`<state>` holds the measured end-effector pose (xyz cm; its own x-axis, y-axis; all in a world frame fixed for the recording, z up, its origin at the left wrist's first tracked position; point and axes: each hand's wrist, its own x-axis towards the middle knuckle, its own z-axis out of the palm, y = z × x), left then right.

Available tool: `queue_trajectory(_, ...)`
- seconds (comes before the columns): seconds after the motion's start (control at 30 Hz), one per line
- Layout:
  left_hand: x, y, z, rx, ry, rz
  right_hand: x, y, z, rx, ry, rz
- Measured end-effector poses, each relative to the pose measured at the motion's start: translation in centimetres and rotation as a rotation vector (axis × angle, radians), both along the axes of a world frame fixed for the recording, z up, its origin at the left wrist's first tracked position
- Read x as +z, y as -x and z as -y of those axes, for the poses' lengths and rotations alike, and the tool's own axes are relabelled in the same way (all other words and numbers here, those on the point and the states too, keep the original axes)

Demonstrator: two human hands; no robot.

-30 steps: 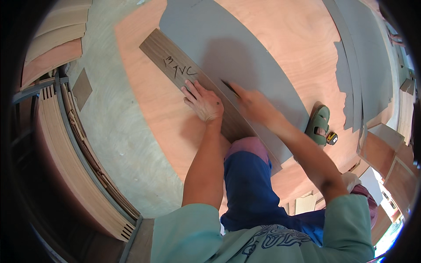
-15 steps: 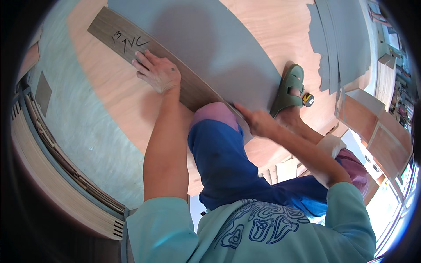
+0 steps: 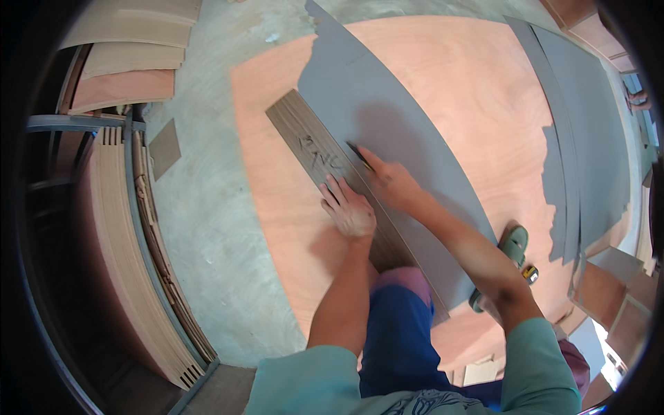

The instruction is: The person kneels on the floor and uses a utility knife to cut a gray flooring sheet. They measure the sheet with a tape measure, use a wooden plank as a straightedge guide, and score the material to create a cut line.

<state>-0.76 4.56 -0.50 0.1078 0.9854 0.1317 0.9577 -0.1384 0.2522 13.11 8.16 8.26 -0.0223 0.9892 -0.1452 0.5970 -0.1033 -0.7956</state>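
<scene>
A long brown wood-grain plank (image 3: 294,124) with handwriting on it lies slantwise over a grey sheet (image 3: 360,83), along the sheet's left side. My left hand (image 3: 353,213) presses on the plank with fingers spread, just below the writing. My knee (image 3: 404,280) rests on the plank's near part. In my right hand (image 3: 393,183) is a slim dark utility knife (image 3: 362,156) with a bit of yellow on it. Its tip is at the plank's right edge, over the grey sheet. Whether the blade touches the sheet is hard to tell.
A pale plywood board (image 3: 443,48) lies under the sheet on the concrete floor (image 3: 207,207). More grey sheets (image 3: 595,131) with ragged edges lie at right. A yellow-black tape measure (image 3: 530,274) sits beside my green sandal (image 3: 513,243). Stacked boards (image 3: 117,207) stand in a rack at left.
My right hand with the knife has moved away from me along the plank's edge, from beside my knee to past my left hand. My head view has shifted too.
</scene>
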Motion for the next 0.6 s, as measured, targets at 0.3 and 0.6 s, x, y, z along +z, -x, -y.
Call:
queue_trajectory(0.3, -1.5, 0.2, 0.0, 0.02, -0.113, 0.001, -4.4, 6.5, -18.2, -0.052, 0.0, 0.026)
queue_trajectory(0.6, 0.2, -0.8, 0.2, 0.001, 0.02, 0.006, -3.1, 4.6, -16.7, 0.05, 0.113, 0.207)
